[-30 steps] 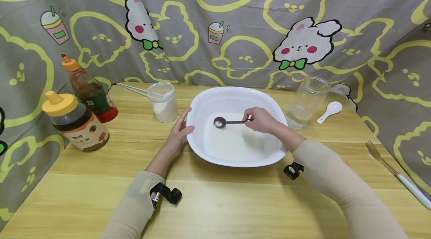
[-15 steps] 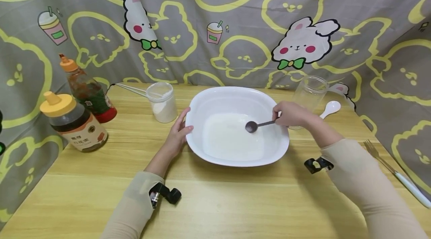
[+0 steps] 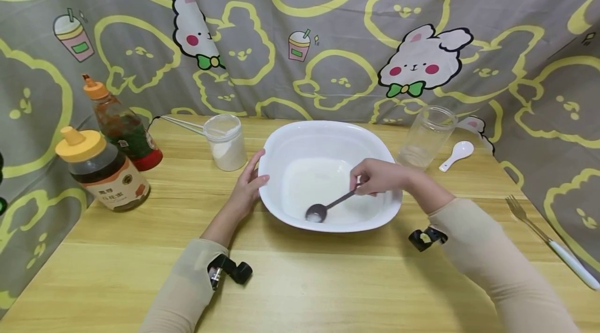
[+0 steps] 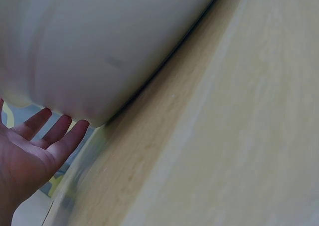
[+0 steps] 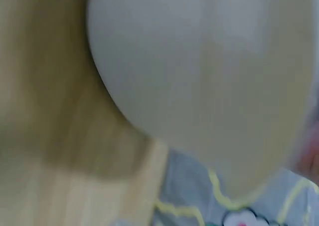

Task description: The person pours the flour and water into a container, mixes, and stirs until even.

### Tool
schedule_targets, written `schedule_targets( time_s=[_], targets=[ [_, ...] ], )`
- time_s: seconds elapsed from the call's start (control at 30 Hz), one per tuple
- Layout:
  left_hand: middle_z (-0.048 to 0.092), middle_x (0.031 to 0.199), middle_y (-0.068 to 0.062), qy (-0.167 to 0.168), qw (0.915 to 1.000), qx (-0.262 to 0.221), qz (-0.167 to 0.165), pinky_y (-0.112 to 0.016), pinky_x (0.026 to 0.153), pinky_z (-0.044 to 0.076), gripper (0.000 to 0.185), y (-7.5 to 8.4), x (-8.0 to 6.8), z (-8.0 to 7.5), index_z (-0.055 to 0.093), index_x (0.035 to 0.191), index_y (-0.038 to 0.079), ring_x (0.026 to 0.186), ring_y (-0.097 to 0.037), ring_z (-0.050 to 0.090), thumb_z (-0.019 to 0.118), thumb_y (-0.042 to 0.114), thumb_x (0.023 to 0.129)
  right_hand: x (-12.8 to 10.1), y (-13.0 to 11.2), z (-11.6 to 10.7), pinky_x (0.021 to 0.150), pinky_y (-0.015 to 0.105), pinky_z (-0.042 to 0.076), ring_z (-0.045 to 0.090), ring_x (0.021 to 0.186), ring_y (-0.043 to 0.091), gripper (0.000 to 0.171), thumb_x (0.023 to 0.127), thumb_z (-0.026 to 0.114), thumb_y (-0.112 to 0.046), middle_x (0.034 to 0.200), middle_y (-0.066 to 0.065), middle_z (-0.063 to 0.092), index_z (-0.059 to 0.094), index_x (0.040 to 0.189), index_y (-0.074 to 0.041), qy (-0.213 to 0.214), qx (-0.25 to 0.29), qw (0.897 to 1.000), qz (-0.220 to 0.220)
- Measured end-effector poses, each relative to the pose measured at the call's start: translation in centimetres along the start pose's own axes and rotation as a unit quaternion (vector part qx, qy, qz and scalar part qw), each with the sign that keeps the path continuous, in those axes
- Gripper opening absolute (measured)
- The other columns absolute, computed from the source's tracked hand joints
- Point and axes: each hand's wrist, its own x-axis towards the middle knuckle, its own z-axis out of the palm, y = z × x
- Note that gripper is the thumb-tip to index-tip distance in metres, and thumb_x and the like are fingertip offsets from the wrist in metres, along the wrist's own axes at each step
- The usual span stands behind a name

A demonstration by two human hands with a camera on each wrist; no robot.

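Left side of the table (image 3: 117,249): 1 honey bottle with a yellow cap (image 3: 102,170) and 1 sauce bottle with an orange cap (image 3: 123,124) behind it, both where they stood 1.0 s and 0.5 s ago; the small jar of white powder (image 3: 227,141) likewise unmoved. The left hand (image 3: 248,187) rests with straight, relaxed fingers against the left outer wall of the white basin (image 3: 328,132), thumb up at the rim, same pose across all 3 head frames; the left wrist view confirms flat fingers (image 4: 55,136) touching the underside of the wall. The basin holds a shallow pool of milky liquid. Change: the right hand (image 3: 379,176) pinches the handle of the dark spoon (image 3: 328,207); the spoon bowl sat at the far left-centre of the liquid 1.0 s ago, at the right side 0.5 s ago, and now lies at the near edge, low in the liquid. Judged as 1 circling sweep, so stirring looks well under way. Right wrist view is blurred, showing only the basin wall. Right of the basin: an almost empty clear jar (image 3: 427,137), a white ceramic spoon (image 3: 458,155), a fork (image 3: 548,242).
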Motion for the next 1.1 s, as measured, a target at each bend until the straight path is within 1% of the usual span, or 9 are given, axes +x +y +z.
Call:
schedule_targets(
  time_s=[0.07,0.17,0.23,0.37,0.5,0.63,0.83,0.93,1.1],
  targets=[
    [0.032,0.129,-0.023,0.0,1.0,-0.001,0.001,-0.048,0.081,0.042,0.065,0.0,0.0,0.0,0.022,0.138,0.017,0.109,-0.041,0.037,0.048,0.006,0.079,1.1,-0.1,0.8,0.04,0.02,0.031,0.037,0.041,0.01,0.009,0.078,0.053,0.001,0.046,0.0,0.043,0.061,0.083,0.002,0.018,0.007,1.0,-0.016],
    [0.032,0.129,-0.022,-0.002,1.0,0.001,-0.001,-0.046,0.08,0.044,0.065,0.0,0.0,0.0,0.021,0.138,0.018,0.108,-0.04,0.038,0.049,0.006,0.079,2.3,-0.3,1.6,0.041,0.021,0.032,0.039,0.042,0.011,0.009,0.079,0.054,0.0,0.046,0.0,0.045,0.061,0.083,0.0,0.067,-0.004,0.998,-0.013],
    [0.033,0.128,-0.022,-0.002,1.0,0.001,-0.001,-0.047,0.079,0.044,0.065,0.0,0.0,0.0,0.022,0.138,0.018,0.108,-0.041,0.038,0.049,0.006,0.079,2.9,-0.3,1.9,0.041,0.022,0.033,0.04,0.042,0.012,0.008,0.078,0.055,-0.001,0.047,0.001,0.047,0.061,0.082,-0.001,0.107,-0.021,0.994,0.002],
    [0.033,0.128,-0.022,0.0,1.0,0.001,0.0,-0.048,0.079,0.043,0.065,-0.1,0.0,0.1,0.022,0.138,0.019,0.109,-0.042,0.037,0.049,0.007,0.08,3.5,-0.1,1.9,0.042,0.023,0.036,0.044,0.044,0.012,0.007,0.077,0.055,-0.003,0.051,0.002,0.05,0.061,0.081,-0.003,0.177,-0.071,0.981,0.04],
    [0.032,0.129,-0.021,0.0,1.0,-0.001,-0.001,-0.04,0.076,0.048,0.065,-0.1,0.0,0.0,0.022,0.137,0.02,0.109,-0.039,0.038,0.05,0.008,0.079,2.8,0.1,1.3,0.043,0.023,0.037,0.047,0.046,0.013,0.007,0.075,0.054,-0.002,0.055,0.001,0.051,0.06,0.079,-0.002,0.2,-0.093,0.972,0.075],
    [0.033,0.128,-0.02,0.002,1.0,-0.002,0.0,-0.037,0.074,0.049,0.066,0.0,0.0,0.0,0.023,0.137,0.02,0.106,-0.035,0.041,0.05,0.009,0.079,1.2,0.3,0.3,0.043,0.024,0.039,0.047,0.046,0.013,0.006,0.073,0.054,0.0,0.059,0.002,0.053,0.06,0.075,-0.002,0.194,-0.093,0.972,0.095],
    [0.034,0.127,-0.022,-0.003,1.0,0.002,0.003,-0.044,0.077,0.046,0.066,0.0,0.1,-0.1,0.022,0.138,0.02,0.106,-0.039,0.04,0.05,0.009,0.079,-1.8,0.6,-1.3,0.043,0.024,0.039,0.047,0.047,0.013,0.006,0.071,0.054,0.001,0.06,0.002,0.053,0.058,0.072,-0.003,0.167,-0.106,0.971,0.137],
    [0.034,0.126,-0.022,-0.004,1.0,0.002,0.002,-0.048,0.079,0.044,0.066,0.0,0.1,-0.1,0.022,0.137,0.02,0.107,-0.042,0.038,0.05,0.009,0.079,-2.9,0.3,-2.0,0.041,0.023,0.037,0.044,0.046,0.013,0.008,0.07,0.053,0.002,0.057,0.003,0.052,0.058,0.071,-0.004,0.13,-0.107,0.977,0.134],
    [0.033,0.127,-0.023,-0.005,1.0,0.003,0.001,-0.05,0.08,0.042,0.066,-0.1,0.1,-0.1,0.022,0.138,0.02,0.108,-0.043,0.036,0.05,0.009,0.079,-3.6,-0.4,-2.3,0.039,0.021,0.033,0.041,0.043,0.01,0.012,0.07,0.054,0.002,0.05,0.0,0.049,0.061,0.073,-0.007,0.041,-0.097,0.99,0.09]
  ],
)
